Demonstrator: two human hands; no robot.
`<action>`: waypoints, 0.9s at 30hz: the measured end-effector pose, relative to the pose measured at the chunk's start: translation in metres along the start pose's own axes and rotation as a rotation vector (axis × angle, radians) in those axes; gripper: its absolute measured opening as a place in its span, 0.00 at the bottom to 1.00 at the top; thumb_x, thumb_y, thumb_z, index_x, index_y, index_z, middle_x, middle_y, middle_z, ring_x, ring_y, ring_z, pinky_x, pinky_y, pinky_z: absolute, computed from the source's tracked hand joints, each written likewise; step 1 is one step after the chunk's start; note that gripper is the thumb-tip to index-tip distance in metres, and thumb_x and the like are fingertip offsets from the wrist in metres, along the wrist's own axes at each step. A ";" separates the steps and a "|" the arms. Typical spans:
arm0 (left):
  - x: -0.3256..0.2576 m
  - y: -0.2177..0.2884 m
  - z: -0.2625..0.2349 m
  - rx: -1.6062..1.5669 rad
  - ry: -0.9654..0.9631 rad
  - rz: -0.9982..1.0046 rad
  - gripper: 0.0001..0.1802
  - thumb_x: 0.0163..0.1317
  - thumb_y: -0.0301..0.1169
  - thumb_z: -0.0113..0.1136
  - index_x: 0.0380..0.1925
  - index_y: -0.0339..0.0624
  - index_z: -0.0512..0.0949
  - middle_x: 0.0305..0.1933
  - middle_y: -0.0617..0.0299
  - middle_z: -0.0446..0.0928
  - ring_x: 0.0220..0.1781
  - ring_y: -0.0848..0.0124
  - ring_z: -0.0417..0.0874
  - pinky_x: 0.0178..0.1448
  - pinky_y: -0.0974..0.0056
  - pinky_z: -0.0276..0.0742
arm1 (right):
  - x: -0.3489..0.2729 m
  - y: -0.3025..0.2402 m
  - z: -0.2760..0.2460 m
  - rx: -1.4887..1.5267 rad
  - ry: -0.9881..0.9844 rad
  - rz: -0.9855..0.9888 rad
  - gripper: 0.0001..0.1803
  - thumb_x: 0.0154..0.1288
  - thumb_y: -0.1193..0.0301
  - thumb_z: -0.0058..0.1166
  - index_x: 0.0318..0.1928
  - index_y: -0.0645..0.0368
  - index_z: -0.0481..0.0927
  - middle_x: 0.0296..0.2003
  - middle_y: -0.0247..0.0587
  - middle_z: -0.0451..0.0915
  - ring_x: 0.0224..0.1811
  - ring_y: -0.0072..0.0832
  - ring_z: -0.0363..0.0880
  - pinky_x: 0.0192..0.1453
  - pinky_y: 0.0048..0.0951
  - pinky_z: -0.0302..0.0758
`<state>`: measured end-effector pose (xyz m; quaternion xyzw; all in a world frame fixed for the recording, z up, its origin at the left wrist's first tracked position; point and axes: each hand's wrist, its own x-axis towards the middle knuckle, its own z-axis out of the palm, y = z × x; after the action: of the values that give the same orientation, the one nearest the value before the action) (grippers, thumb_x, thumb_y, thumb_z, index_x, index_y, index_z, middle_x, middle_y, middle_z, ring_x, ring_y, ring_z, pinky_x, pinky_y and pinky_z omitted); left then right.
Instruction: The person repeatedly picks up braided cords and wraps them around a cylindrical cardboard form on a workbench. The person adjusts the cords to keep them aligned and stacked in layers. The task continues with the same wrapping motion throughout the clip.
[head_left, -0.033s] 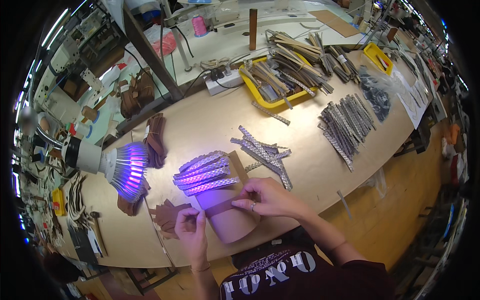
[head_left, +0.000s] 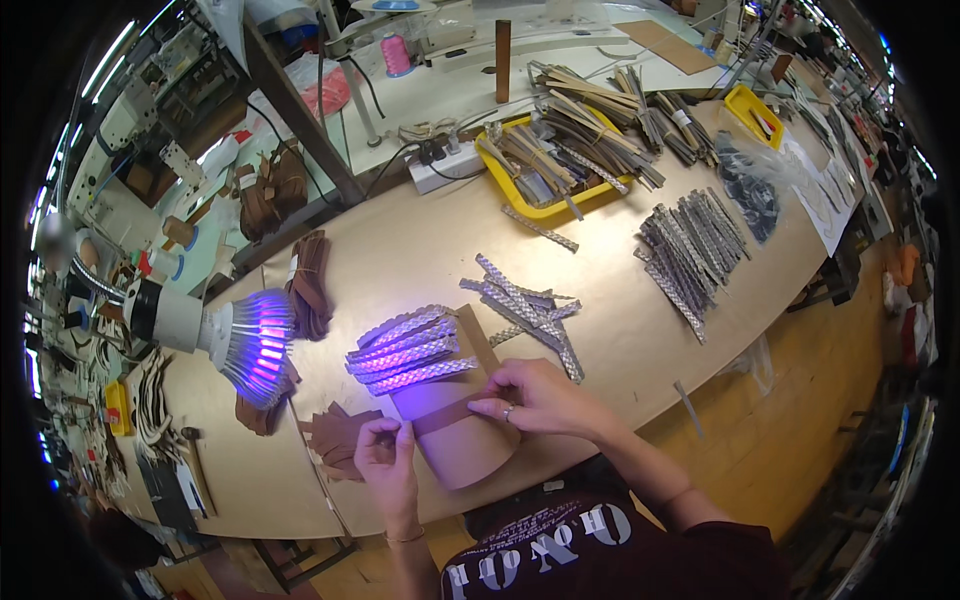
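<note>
A brown strip point(head_left: 443, 413) lay across the curved tan board point(head_left: 465, 458) in the head view, drawn out between two hands. The left hand point(head_left: 388, 465), at the board's left edge, pinched one end with thumb and index finger; the right hand point(head_left: 540, 400), over the board's right side, gripped the other end between thumb and fingers. Violet-lit braided strips point(head_left: 412, 352) lay at the board's far end, a lamp point(head_left: 250, 340) hung to its left, and loose braided pieces point(head_left: 530, 305) lay beyond it.
</note>
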<state>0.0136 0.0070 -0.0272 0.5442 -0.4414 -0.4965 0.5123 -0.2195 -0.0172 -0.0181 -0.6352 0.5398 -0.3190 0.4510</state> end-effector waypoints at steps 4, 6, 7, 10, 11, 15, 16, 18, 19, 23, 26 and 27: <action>-0.001 -0.021 0.001 -0.078 0.065 -0.001 0.07 0.66 0.23 0.60 0.42 0.37 0.73 0.39 0.65 0.74 0.35 0.81 0.71 0.39 0.75 0.67 | -0.025 0.023 -0.009 0.065 0.072 0.180 0.16 0.63 0.60 0.63 0.32 0.61 0.82 0.26 0.45 0.81 0.26 0.34 0.79 0.34 0.33 0.74; 0.005 -0.026 -0.001 -0.092 0.064 0.017 0.09 0.67 0.24 0.59 0.45 0.37 0.73 0.40 0.65 0.74 0.36 0.81 0.72 0.39 0.75 0.67 | -0.033 0.036 -0.026 0.080 0.168 0.246 0.14 0.63 0.62 0.63 0.33 0.62 0.82 0.25 0.44 0.81 0.25 0.33 0.79 0.33 0.32 0.74; 0.006 -0.026 -0.004 -0.086 0.054 0.040 0.09 0.67 0.24 0.59 0.46 0.37 0.73 0.40 0.65 0.75 0.36 0.81 0.72 0.38 0.76 0.67 | -0.038 0.042 -0.035 0.060 0.234 0.272 0.14 0.63 0.63 0.63 0.33 0.62 0.82 0.25 0.44 0.81 0.25 0.32 0.79 0.33 0.31 0.74; 0.005 -0.022 -0.011 0.002 0.055 0.004 0.11 0.68 0.22 0.55 0.50 0.35 0.72 0.46 0.61 0.75 0.44 0.76 0.75 0.48 0.71 0.72 | -0.051 0.058 -0.066 -0.102 0.495 0.347 0.13 0.62 0.64 0.63 0.34 0.62 0.81 0.25 0.43 0.81 0.26 0.33 0.79 0.34 0.32 0.75; 0.005 -0.020 -0.012 0.043 0.070 -0.036 0.12 0.68 0.20 0.53 0.51 0.34 0.72 0.48 0.59 0.74 0.48 0.73 0.76 0.53 0.68 0.74 | -0.053 0.063 -0.078 -0.173 0.594 0.345 0.13 0.62 0.64 0.63 0.34 0.62 0.81 0.26 0.43 0.81 0.26 0.34 0.79 0.35 0.33 0.75; 0.000 -0.010 -0.013 0.147 0.221 -0.018 0.11 0.70 0.24 0.51 0.51 0.35 0.72 0.54 0.58 0.73 0.49 0.72 0.76 0.55 0.67 0.73 | -0.062 0.085 -0.112 -0.642 0.868 0.409 0.09 0.62 0.71 0.62 0.41 0.61 0.80 0.35 0.41 0.78 0.33 0.33 0.75 0.39 0.34 0.72; 0.000 -0.007 -0.012 0.222 0.256 0.092 0.11 0.71 0.25 0.51 0.51 0.36 0.72 0.55 0.57 0.73 0.49 0.72 0.76 0.54 0.67 0.74 | -0.064 0.091 -0.117 -0.787 0.900 0.417 0.10 0.62 0.71 0.61 0.43 0.59 0.80 0.38 0.42 0.76 0.37 0.35 0.75 0.43 0.35 0.71; -0.001 0.000 -0.009 0.305 0.297 0.218 0.11 0.71 0.25 0.50 0.51 0.36 0.73 0.57 0.56 0.72 0.48 0.72 0.76 0.54 0.66 0.74 | -0.074 0.101 -0.125 -0.992 0.876 0.457 0.12 0.62 0.71 0.61 0.46 0.58 0.79 0.42 0.44 0.75 0.43 0.38 0.74 0.49 0.38 0.68; -0.002 0.005 -0.009 0.313 0.303 0.233 0.10 0.70 0.24 0.50 0.50 0.35 0.73 0.58 0.55 0.70 0.48 0.71 0.76 0.54 0.66 0.75 | -0.080 0.105 -0.127 -1.050 0.821 0.491 0.13 0.61 0.70 0.60 0.47 0.57 0.78 0.43 0.45 0.74 0.45 0.39 0.73 0.52 0.39 0.67; -0.012 0.022 -0.001 0.225 0.265 0.198 0.08 0.69 0.22 0.51 0.46 0.35 0.73 0.58 0.53 0.68 0.46 0.71 0.76 0.52 0.64 0.76 | -0.093 0.119 -0.129 -1.162 0.890 0.397 0.11 0.63 0.70 0.59 0.45 0.56 0.79 0.42 0.43 0.74 0.49 0.39 0.71 0.57 0.40 0.61; -0.012 0.028 0.007 0.177 0.217 0.166 0.06 0.67 0.21 0.51 0.43 0.35 0.73 0.55 0.53 0.69 0.43 0.71 0.76 0.51 0.65 0.75 | -0.094 0.117 -0.130 -1.137 0.877 0.376 0.07 0.67 0.71 0.56 0.43 0.58 0.80 0.36 0.39 0.76 0.43 0.34 0.74 0.53 0.36 0.66; -0.011 0.030 0.008 0.187 0.190 0.185 0.06 0.67 0.20 0.51 0.43 0.35 0.73 0.54 0.52 0.70 0.43 0.71 0.76 0.50 0.65 0.75 | -0.093 0.113 -0.129 -0.817 0.943 0.366 0.07 0.68 0.71 0.54 0.42 0.59 0.80 0.34 0.37 0.77 0.41 0.31 0.75 0.50 0.34 0.68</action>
<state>0.0048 0.0147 0.0039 0.5910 -0.4838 -0.3502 0.5422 -0.3999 0.0425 -0.0642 -0.4449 0.8573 -0.2506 -0.0651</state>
